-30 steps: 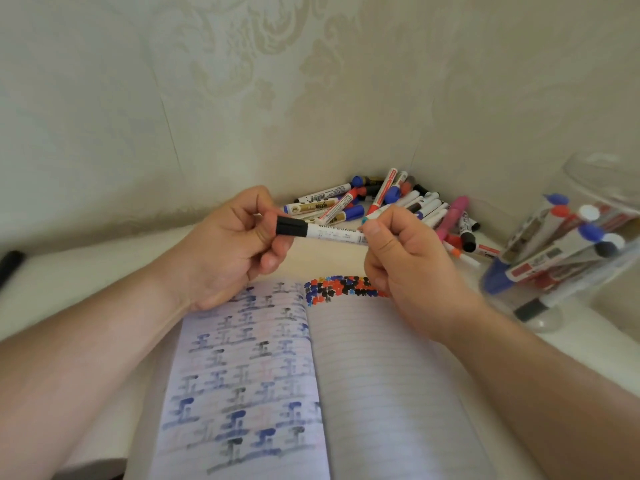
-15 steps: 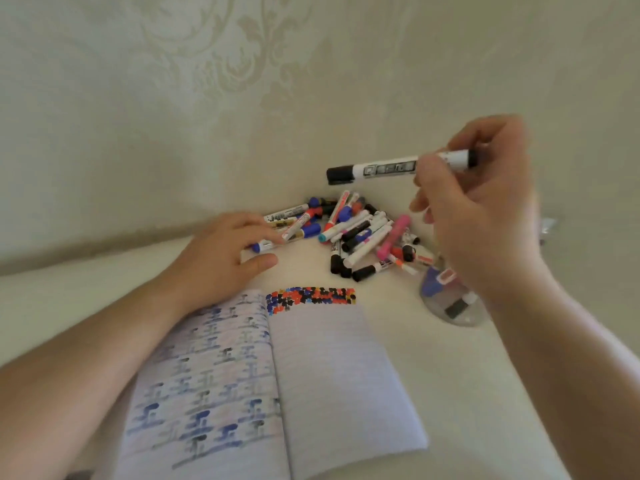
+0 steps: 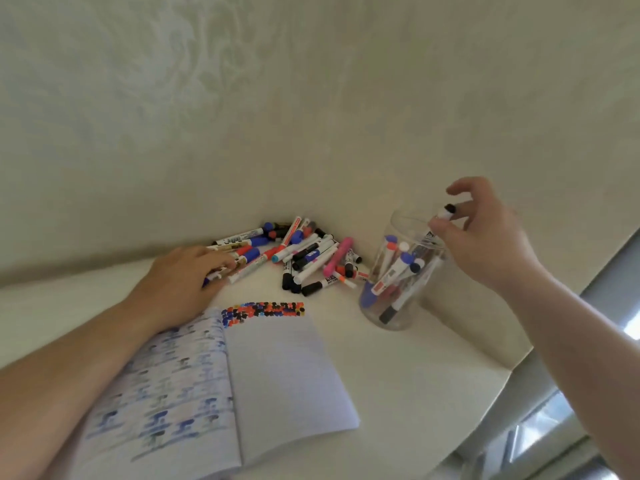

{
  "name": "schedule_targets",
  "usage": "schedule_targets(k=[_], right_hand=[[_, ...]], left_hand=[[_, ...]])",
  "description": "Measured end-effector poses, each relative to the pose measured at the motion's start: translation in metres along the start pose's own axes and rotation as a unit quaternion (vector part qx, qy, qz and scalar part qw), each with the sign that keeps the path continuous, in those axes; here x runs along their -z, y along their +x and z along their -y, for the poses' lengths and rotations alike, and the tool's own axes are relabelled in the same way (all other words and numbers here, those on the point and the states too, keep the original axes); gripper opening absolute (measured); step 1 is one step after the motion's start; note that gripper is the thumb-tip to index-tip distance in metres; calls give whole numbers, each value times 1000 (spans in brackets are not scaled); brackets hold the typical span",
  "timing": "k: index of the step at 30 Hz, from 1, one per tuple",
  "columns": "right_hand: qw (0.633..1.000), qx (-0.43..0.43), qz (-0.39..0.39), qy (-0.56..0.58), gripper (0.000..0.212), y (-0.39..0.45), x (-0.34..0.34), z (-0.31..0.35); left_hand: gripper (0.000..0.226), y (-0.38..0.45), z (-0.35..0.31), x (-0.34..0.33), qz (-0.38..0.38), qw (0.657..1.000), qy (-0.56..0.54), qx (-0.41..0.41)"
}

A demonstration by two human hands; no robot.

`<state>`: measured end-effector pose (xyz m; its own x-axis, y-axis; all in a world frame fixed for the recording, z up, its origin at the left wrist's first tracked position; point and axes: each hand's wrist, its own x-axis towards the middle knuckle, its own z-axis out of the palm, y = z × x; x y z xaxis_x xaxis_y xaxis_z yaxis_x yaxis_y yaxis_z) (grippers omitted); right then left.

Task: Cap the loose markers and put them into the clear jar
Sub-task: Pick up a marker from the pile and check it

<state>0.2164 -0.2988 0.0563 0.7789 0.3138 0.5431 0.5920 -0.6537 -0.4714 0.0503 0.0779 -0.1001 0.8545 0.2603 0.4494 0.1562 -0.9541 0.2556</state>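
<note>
a pale table [image 3: 398, 382] meets a patterned wall [image 3: 311, 116]. right hand [image 3: 485, 237], at 3 o'clock, pinches a marker [image 3: 437, 223] in the jar [image 3: 398, 317] mouth. left hand [image 3: 183, 278] lies flat on the pile [image 3: 304, 258] at 12, beyond a notebook [image 3: 277, 375].

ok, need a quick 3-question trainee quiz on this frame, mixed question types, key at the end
1. True or false: the right hand holds a marker at the mouth of the clear jar.
2. What does the left hand rest on? A) the notebook B) the marker pile C) the jar
3. Fill in: the pink marker lies in the ____.

Key: 1 true; 2 B; 3 pile
</note>
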Motion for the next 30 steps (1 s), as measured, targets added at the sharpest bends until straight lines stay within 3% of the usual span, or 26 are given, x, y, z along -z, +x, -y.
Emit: schedule_targets(k=[3, 6, 8, 11, 14, 17, 20, 24, 27, 30], right_hand=[[996, 7, 32, -85, 7, 2, 2, 5], [986, 9, 86, -142, 39, 1, 4, 9], [984, -8, 99, -148, 47, 0, 5, 10], [993, 11, 38, -113, 43, -1, 4, 11], [984, 143, -82, -68, 27, -11, -7, 23], [960, 258, -105, -9, 19, -23, -37, 46], [949, 311, -45, 42, 16, -34, -79, 67], [950, 301, 66, 52, 22, -48, -141, 85], [946, 276, 166, 34, 47, -49, -182, 95], [945, 266, 171, 84, 68, -49, -208, 106]], left_hand=[[53, -3, -4, 3, 11, 1000, 24, -2], [53, -4, -4, 2, 20, 999, 29, 3], [47, -4, -6, 6, 27, 999, 8, 36], [34, -3, -9, 7, 23, 996, 6, 83], [30, -2, -11, 6, 4, 995, 39, 96], [28, -2, -9, 6, -18, 990, 103, 97], [35, -2, -7, 7, 3, 981, 172, 93], [44, 1, -9, 10, 9, 975, 203, 95], [39, 0, -14, 21, -55, 985, 137, 90], [37, -1, -23, 36, -79, 994, 33, 70]])
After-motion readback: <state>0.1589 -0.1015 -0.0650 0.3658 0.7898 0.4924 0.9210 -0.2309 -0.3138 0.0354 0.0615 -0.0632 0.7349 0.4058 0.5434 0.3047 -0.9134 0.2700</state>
